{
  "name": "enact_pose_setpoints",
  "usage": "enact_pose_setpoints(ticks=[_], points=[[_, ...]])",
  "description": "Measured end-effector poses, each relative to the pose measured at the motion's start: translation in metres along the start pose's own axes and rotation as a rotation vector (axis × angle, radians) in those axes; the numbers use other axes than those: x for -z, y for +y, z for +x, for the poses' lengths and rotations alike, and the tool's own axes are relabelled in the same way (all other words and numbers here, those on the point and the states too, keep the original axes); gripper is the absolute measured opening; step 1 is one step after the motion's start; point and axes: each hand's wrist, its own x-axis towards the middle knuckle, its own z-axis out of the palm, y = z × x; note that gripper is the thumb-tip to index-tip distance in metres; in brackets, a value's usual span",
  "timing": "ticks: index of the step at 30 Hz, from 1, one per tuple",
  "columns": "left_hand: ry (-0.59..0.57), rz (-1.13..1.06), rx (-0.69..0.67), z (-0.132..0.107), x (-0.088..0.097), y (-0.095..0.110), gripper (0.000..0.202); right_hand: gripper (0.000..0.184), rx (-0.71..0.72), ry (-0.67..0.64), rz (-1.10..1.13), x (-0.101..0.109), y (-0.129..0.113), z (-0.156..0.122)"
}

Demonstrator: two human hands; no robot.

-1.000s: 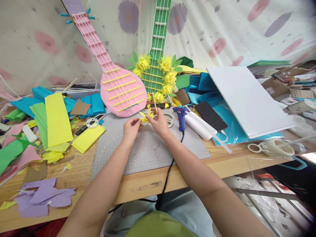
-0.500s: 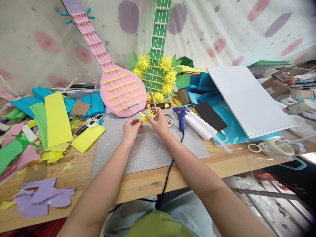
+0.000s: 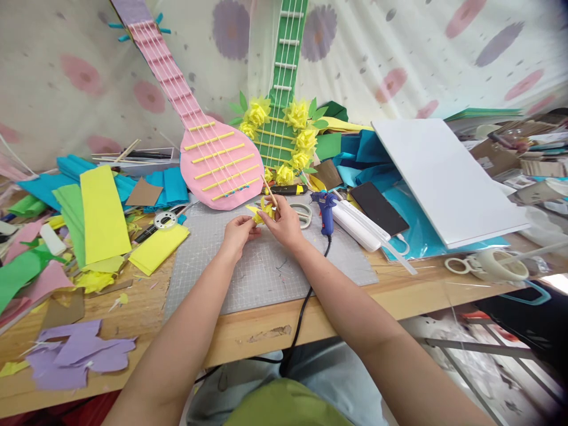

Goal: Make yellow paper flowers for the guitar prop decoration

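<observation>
Over the grey cutting mat (image 3: 257,278), my left hand (image 3: 238,235) pinches the lower left side of a small yellow crepe-paper flower (image 3: 267,209). My right hand (image 3: 287,225) grips a thin wooden stick (image 3: 268,190) that slants up to the left, and its thumb and fingers also press on the flower's petals. Both hands are closed and close together; the base of the flower is hidden by fingers. Behind them stand a pink paper lute (image 3: 222,163) and a green stringed instrument (image 3: 277,139) edged with yellow paper flowers (image 3: 296,114).
Right of my hands are a blue glue gun (image 3: 326,213), a white power strip (image 3: 359,228) and a leaning white board (image 3: 448,177). A black cord (image 3: 305,307) crosses the mat's front edge. Yellow paper sheets (image 3: 104,216) and purple scraps (image 3: 82,355) lie left.
My right hand has shifted slightly left and down, and the stick leans further left. The yellow petals are bunched more closely between my hands.
</observation>
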Motion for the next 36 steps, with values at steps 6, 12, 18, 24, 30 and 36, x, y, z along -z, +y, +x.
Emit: enact_pose_setpoints(ticks=[6,12,18,24,30,36], points=[[0.005,-0.013,0.013,0.000,0.000,0.002,0.007,0.033,-0.017,-0.009,0.006,0.001,-0.001,0.001],[-0.007,-0.046,-0.043,-0.003,-0.001,0.004,0.009,0.034,-0.104,0.064,0.031,-0.001,0.006,0.004],[-0.042,-0.065,-0.094,-0.006,-0.001,0.005,0.015,0.035,-0.187,0.075,-0.016,0.001,0.008,0.006],[-0.029,-0.079,-0.073,-0.006,-0.001,0.004,0.014,0.037,-0.175,0.034,-0.071,0.003,0.004,0.006],[-0.027,-0.028,-0.054,-0.005,0.000,0.003,0.011,0.038,-0.213,0.055,-0.050,0.003,0.006,0.006],[-0.111,-0.066,0.021,-0.005,0.002,0.005,0.011,0.041,-0.269,0.051,-0.057,0.003,0.010,0.009]])
